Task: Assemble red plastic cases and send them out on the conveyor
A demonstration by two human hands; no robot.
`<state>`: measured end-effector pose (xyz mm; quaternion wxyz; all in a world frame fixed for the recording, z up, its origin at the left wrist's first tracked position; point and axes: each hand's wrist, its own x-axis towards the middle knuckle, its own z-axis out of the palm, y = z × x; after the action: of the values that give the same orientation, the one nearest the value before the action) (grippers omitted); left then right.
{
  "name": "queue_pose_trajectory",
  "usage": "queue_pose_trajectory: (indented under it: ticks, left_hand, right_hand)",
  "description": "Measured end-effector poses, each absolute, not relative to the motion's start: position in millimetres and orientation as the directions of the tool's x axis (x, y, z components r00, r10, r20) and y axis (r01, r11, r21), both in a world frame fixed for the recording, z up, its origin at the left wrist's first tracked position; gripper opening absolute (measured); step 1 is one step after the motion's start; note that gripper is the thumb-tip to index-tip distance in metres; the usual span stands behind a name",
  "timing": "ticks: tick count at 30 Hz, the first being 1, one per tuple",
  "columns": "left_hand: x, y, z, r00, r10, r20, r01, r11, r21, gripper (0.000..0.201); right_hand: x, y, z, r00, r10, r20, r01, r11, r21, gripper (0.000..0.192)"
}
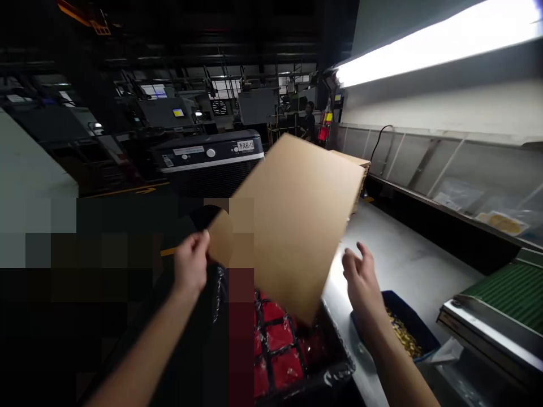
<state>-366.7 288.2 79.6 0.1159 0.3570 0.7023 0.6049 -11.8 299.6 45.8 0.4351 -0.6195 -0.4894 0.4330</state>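
A flat brown cardboard sheet (301, 215) is held tilted in the air above a box lined with black plastic (339, 370). My left hand (192, 263) pinches the sheet's left corner. Beside its right edge is my right hand (362, 277), fingers bent and apart, with a small gap to the cardboard. Inside the box, red square pieces (280, 336) under clear film sit in a grid with dark dividers. The sheet covers the box's far part, and a blocky blur hides its left side.
A blue bin (413, 322) of small brass-coloured parts stands on the metal table (394, 243) at right, near a green ribbed conveyor (509, 288). Stacked cardboard (356, 161) lies behind the sheet. A black air-cooler unit (212, 150) stands ahead; a person (309, 120) is far back.
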Motion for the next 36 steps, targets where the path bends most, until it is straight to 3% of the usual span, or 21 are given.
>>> queue_pose_trajectory:
  ticks: [4, 6, 7, 9, 11, 13, 15, 17, 20, 26, 30, 33, 36]
  left_hand:
    - [-321, 129, -40, -0.750, 0.634, -0.188, -0.006, 0.278, 0.961, 0.072]
    - [-308, 67, -70, -0.641, 0.586, -0.497, -0.250, 0.453, 0.856, 0.068]
    - [-306, 46, -79, -0.631, 0.532, -0.565, -0.294, 0.510, 0.808, 0.070]
    - [-307, 23, -88, -0.724, 0.545, -0.424, -0.088, 0.536, 0.840, 0.071]
    - [-313, 27, -88, -0.731, 0.678, -0.081, 0.363, 0.487, 0.795, 0.056]
    - [-319, 55, -84, -0.535, 0.838, 0.109, 0.715, 0.380, 0.587, 0.042]
    - [-321, 97, -80, -0.325, 0.943, 0.064, 0.868, 0.271, 0.416, 0.046]
    - [-319, 142, -80, -0.203, 0.976, -0.079, 0.923, 0.218, 0.318, 0.056]
    - [-313, 191, -89, -0.189, 0.956, -0.224, 0.941, 0.241, 0.237, 0.061]
    - [-290, 192, -119, -0.276, 0.943, -0.189, 0.943, 0.303, 0.138, 0.060]
    - [-258, 183, -146, -0.386, 0.892, -0.235, 0.908, 0.412, 0.071, 0.058]
    - [-236, 180, -165, -0.383, 0.869, -0.313, 0.905, 0.421, 0.059, 0.059]
    - [-233, 183, -170, -0.338, 0.859, -0.383, 0.918, 0.391, 0.067, 0.063]
  right_hand:
    - [-62, 329, 2, 0.109, 0.981, -0.162, 0.308, -0.188, -0.933, 0.096]
    - [-70, 321, -37, 0.025, 0.986, -0.163, 0.420, -0.158, -0.894, 0.090]
    - [-71, 316, -57, -0.023, 0.986, -0.166, 0.481, -0.135, -0.867, 0.082]
    - [-73, 308, -91, -0.102, 0.977, -0.188, 0.586, -0.093, -0.805, 0.064]
    - [-76, 307, -114, -0.152, 0.963, -0.224, 0.663, -0.069, -0.745, 0.051]
    - [-79, 310, -127, -0.190, 0.950, -0.247, 0.727, -0.033, -0.686, 0.046]
    - [-81, 315, -131, -0.213, 0.944, -0.253, 0.778, 0.006, -0.629, 0.046]
    - [-80, 319, -130, -0.237, 0.940, -0.245, 0.813, 0.054, -0.580, 0.047]
    - [-80, 315, -128, -0.283, 0.935, -0.214, 0.842, 0.136, -0.522, 0.048]
    - [-91, 291, -134, -0.252, 0.955, -0.156, 0.909, 0.179, -0.376, 0.062]
    - [-98, 304, -144, -0.354, 0.924, -0.145, 0.891, 0.286, -0.351, 0.062]
    - [-98, 317, -156, -0.420, 0.888, -0.186, 0.876, 0.342, -0.340, 0.059]
    - [-95, 314, -169, -0.458, 0.841, -0.287, 0.875, 0.372, -0.309, 0.068]
